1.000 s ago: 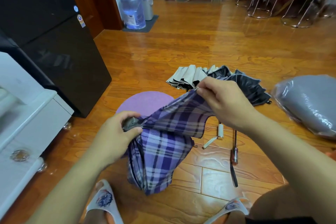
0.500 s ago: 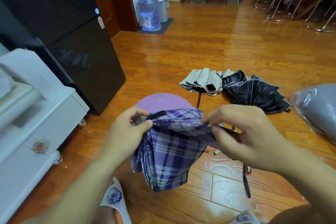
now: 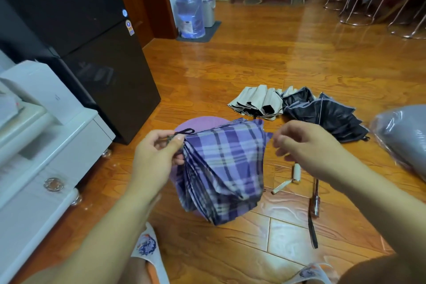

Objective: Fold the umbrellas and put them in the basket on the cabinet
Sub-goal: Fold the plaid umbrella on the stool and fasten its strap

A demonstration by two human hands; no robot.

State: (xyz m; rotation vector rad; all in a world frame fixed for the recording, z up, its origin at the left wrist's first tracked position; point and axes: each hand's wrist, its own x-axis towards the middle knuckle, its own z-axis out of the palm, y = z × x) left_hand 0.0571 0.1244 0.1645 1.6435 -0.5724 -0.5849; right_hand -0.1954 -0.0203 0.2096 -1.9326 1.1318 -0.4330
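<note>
Purple plaid umbrella [image 3: 224,168] hangs mid-frame from the left hand [image 3: 156,159], fingers pinching its top; right hand [image 3: 306,145], fingers loosely apart, hovers just right.

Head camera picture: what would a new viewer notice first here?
First, the purple plaid fabric umbrella at centre, half gathered, hanging from the left hand, which pinches its top. The right hand hovers beside it, fingers loosely curled. Behind, a beige folding umbrella and a black folding umbrella lie collapsed on the glossy wooden floor.
</note>
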